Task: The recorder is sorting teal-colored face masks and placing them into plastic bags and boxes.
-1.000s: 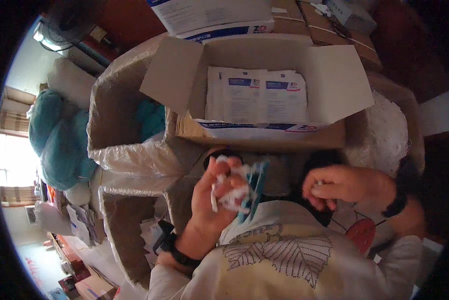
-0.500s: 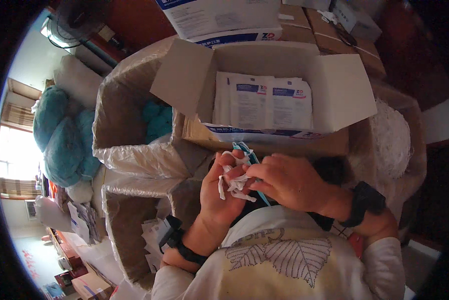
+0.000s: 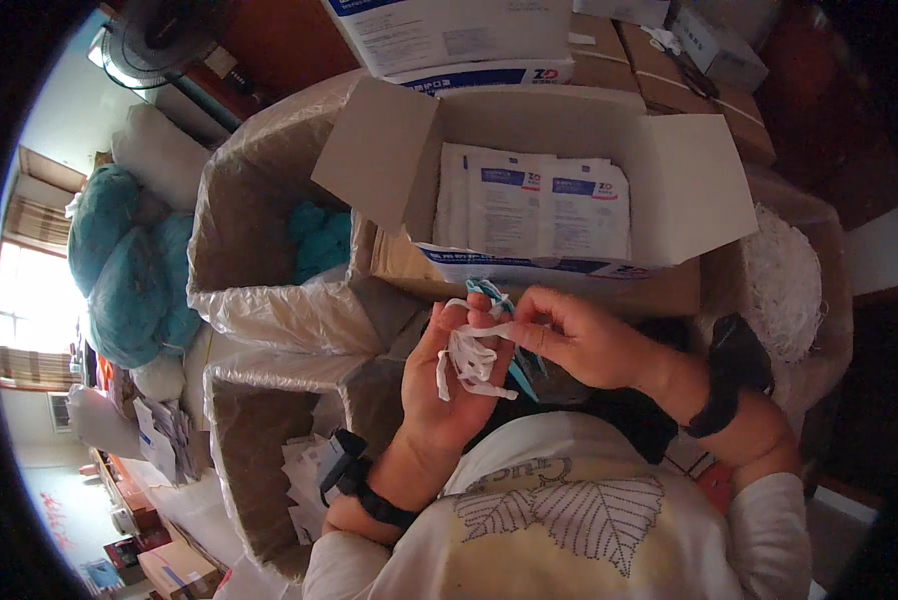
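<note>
White straps lie held in my curled left grip, which partly hides blue-green strips; my right grip pinches one strap. An open carton stands beyond.

A brown cardboard carton supports an open white carton in which white printed packets lie side by side, while behind them strapped brown cartons bear a small pale box and, just beside it, a dark slender tool too small to identify.
</note>
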`<state>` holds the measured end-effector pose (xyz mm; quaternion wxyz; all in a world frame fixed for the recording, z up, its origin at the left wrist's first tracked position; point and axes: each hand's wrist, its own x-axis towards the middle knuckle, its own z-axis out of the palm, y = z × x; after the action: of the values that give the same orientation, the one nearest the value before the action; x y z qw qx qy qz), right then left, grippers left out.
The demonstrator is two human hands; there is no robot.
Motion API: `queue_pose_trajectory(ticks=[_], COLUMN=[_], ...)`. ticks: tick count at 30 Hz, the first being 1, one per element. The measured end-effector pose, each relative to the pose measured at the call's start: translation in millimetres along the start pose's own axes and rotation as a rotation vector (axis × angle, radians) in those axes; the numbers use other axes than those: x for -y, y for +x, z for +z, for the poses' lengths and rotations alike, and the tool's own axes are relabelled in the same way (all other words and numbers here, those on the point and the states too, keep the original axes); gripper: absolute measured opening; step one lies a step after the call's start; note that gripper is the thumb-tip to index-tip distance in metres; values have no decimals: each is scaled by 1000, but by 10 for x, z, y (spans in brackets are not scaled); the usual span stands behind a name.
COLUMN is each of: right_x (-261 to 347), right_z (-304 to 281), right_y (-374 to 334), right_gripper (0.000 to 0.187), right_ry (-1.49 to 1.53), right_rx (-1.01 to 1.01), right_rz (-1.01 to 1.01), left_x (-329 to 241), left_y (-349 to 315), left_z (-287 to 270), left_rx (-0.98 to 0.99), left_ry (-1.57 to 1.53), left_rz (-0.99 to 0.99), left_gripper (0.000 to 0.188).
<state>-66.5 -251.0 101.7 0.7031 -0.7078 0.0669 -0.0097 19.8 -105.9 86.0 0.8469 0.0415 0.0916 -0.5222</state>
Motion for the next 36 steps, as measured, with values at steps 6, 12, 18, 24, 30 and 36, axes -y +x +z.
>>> queue_pose_trajectory(ticks=[6, 12, 18, 24, 30, 36], right_x=[229, 180, 123, 38, 85, -31], right_z=[188, 336, 356, 171, 236, 340], right_y=[-230, -128, -70, 1, -33, -27], right_gripper=[21, 18, 16, 13, 20, 20], right_ry=[-456, -386, -379, 402, 630, 418], right_rx=[-124, -161, -76, 221, 171, 184], right_rz=[-137, -53, -92, 321, 456, 393], left_x=[3, 53, 62, 0, 19, 49], left_y=[-37, -49, -93, -115, -112, -107], left_z=[94, 69, 27, -7, -20, -37], left_rx=[-137, 9, 47, -120, -84, -95], left_ry=[81, 22, 111, 213, 257, 421], left_rz=[77, 48, -16, 12, 114, 182], left_gripper=[27, 32, 33, 34, 32, 33])
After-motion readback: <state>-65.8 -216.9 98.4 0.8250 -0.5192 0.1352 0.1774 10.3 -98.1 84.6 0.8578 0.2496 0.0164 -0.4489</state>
